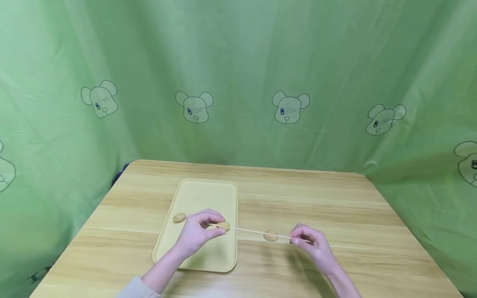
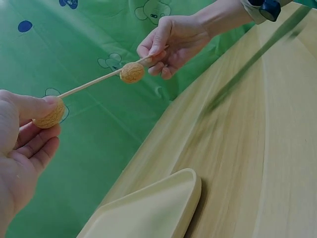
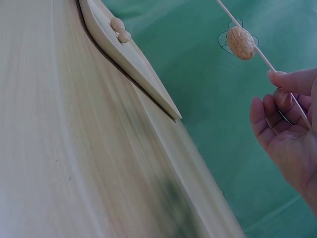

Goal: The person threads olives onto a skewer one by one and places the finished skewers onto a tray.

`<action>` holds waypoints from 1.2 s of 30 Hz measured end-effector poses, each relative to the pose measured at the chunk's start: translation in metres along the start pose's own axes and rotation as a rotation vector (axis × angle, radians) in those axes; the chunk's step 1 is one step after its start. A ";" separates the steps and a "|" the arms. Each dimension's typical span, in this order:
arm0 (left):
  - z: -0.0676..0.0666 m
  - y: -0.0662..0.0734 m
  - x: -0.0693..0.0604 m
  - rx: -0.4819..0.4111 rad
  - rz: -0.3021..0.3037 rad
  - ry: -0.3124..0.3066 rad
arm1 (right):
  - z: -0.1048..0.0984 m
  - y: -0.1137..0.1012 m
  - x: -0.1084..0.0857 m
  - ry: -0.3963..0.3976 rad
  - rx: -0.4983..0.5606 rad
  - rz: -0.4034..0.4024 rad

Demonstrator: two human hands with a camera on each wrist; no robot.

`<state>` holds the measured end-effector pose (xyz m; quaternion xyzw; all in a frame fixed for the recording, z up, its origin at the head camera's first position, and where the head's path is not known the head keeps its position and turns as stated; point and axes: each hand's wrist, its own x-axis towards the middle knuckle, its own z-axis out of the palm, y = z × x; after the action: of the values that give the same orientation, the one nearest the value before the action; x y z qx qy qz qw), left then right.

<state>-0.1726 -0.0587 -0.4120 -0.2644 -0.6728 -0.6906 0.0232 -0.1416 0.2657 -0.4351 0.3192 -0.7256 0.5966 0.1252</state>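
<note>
Brown and wrinkled, one ball (image 1: 224, 225) is being pinched between the thumb and fingers of the left hand (image 1: 191, 234), with the end of a pale stick (image 1: 247, 230) poking out past it into that grip. The right hand (image 1: 316, 245) is pinching the stick near its other end, the tip reaching back toward the palm. Between the hands, nearer the right one, a second ball (image 1: 271, 238) is sitting at the stick, apart from the fingers; whether the stick is piercing it or running along its side, I cannot tell. Both hands are hovering above the table (image 1: 335, 207), the left over a cream tray (image 1: 206, 198), the right off beyond its right edge. A third ball (image 1: 179, 217) is lying in the tray near its left rim, looking double in the right wrist view. A pale sleeve (image 1: 138, 288) is showing on the left forearm. Behind the table, a green curtain (image 1: 238, 49) is hanging, outlined bear heads (image 1: 288, 109) running across it in a row.
</note>
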 end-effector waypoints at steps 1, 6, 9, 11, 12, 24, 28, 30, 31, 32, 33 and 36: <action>0.000 -0.001 0.000 -0.014 -0.006 0.000 | 0.000 0.000 0.000 0.001 0.001 0.000; -0.001 -0.004 -0.002 -0.093 -0.085 0.013 | 0.002 0.000 0.001 0.002 0.017 -0.009; -0.001 -0.005 -0.002 -0.115 -0.129 0.013 | 0.003 0.000 0.000 0.002 0.022 -0.013; 0.000 -0.005 -0.002 -0.115 -0.149 0.011 | 0.002 0.000 0.000 0.004 0.026 -0.010; 0.000 -0.004 -0.001 -0.118 -0.162 0.013 | 0.002 0.000 -0.001 0.006 0.025 -0.008; 0.007 -0.005 0.002 -0.179 -0.202 0.045 | 0.003 -0.004 -0.003 0.031 0.033 0.008; 0.009 -0.004 0.003 -0.191 -0.202 0.049 | 0.003 -0.004 -0.002 0.041 0.037 0.008; 0.010 -0.004 0.004 -0.192 -0.199 0.055 | 0.003 -0.004 -0.001 0.045 0.043 0.007; 0.010 -0.004 0.004 -0.192 -0.196 0.058 | 0.004 -0.004 -0.001 0.043 0.048 0.007; 0.010 -0.004 0.005 -0.190 -0.192 0.060 | 0.004 -0.003 0.000 0.041 0.054 0.005; 0.010 -0.004 0.005 -0.189 -0.187 0.060 | 0.004 -0.003 0.001 0.040 0.060 0.005; 0.011 -0.003 0.006 -0.190 -0.173 0.052 | 0.005 -0.003 0.002 0.033 0.071 0.002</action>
<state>-0.1748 -0.0460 -0.4130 -0.1885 -0.6238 -0.7572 -0.0440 -0.1407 0.2600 -0.4330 0.3129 -0.7019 0.6275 0.1253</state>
